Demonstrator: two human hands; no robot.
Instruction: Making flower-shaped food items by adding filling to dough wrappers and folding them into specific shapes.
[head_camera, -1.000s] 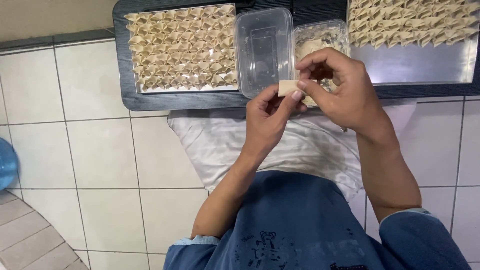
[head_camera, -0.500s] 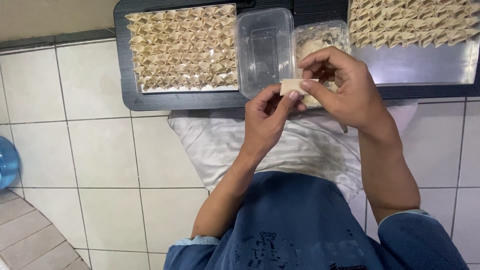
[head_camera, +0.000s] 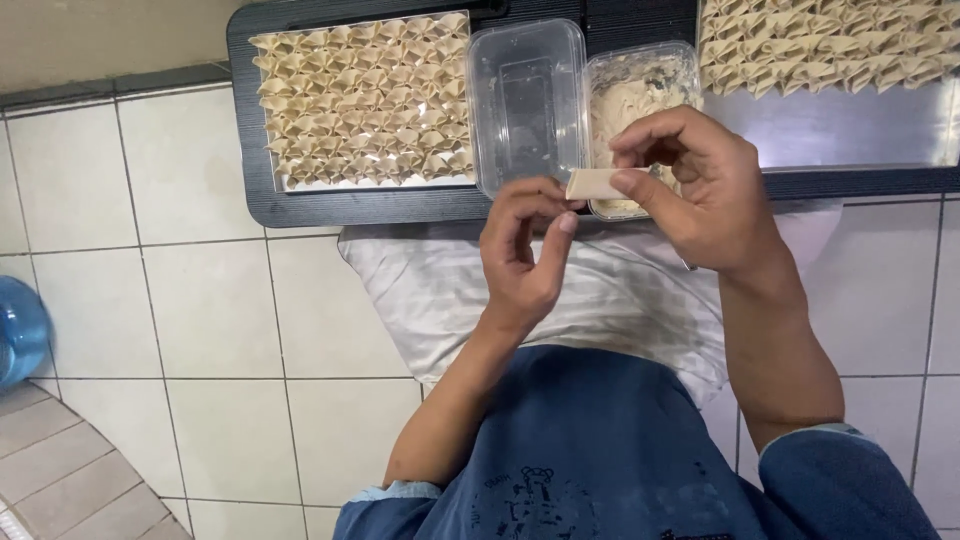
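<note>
A pale folded dumpling wrapper (head_camera: 592, 183) is pinched between both my hands in front of the trays. My right hand (head_camera: 700, 190) grips its right end with thumb and fingers. My left hand (head_camera: 522, 250) touches its left end with its fingertips, palm turned towards me. Just behind the wrapper stands a clear tub of pale filling (head_camera: 632, 92), partly hidden by my right hand. An empty clear tub (head_camera: 526, 100) stands to its left.
A dark tray (head_camera: 350, 205) at the left holds several rows of folded dumplings (head_camera: 360, 100). More folded dumplings (head_camera: 830, 45) lie on a metal tray (head_camera: 860, 130) at the right. A white cloth (head_camera: 420, 290) covers my lap above a tiled floor. A blue water bottle (head_camera: 18, 335) sits far left.
My right hand has shifted slightly right and down with the wrapper. My left hand has turned its palm more towards me, fingers working at the wrapper's left end.
</note>
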